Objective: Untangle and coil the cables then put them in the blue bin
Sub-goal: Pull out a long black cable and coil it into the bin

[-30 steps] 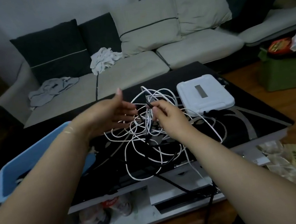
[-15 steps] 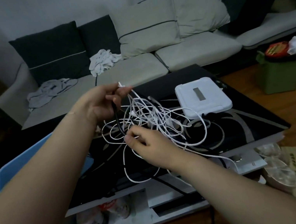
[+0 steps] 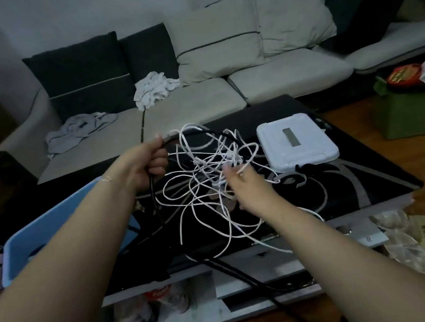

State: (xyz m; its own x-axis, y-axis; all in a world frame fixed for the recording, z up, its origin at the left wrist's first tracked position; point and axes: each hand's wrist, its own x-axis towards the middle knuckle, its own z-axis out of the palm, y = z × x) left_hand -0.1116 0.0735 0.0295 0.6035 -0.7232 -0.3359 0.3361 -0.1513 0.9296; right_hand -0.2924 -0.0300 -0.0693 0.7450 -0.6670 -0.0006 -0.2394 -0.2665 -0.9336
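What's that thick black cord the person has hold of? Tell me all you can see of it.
The black cable is thick, smooth and rubbery-looking. The left hand grips it above the table. From the fist one stretch arcs right through the tangled white cables; another drops to the tabletop and runs off its near edge toward the floor. Its ends are not visible.

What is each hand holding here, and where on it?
The left hand grips the black cable along its run, not at a plug. The right hand pinches the white cable tangle near its knotted middle.

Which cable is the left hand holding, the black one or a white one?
The black cable: the left hand grips this thick dark one, while the thin white cables tangle near the right hand.
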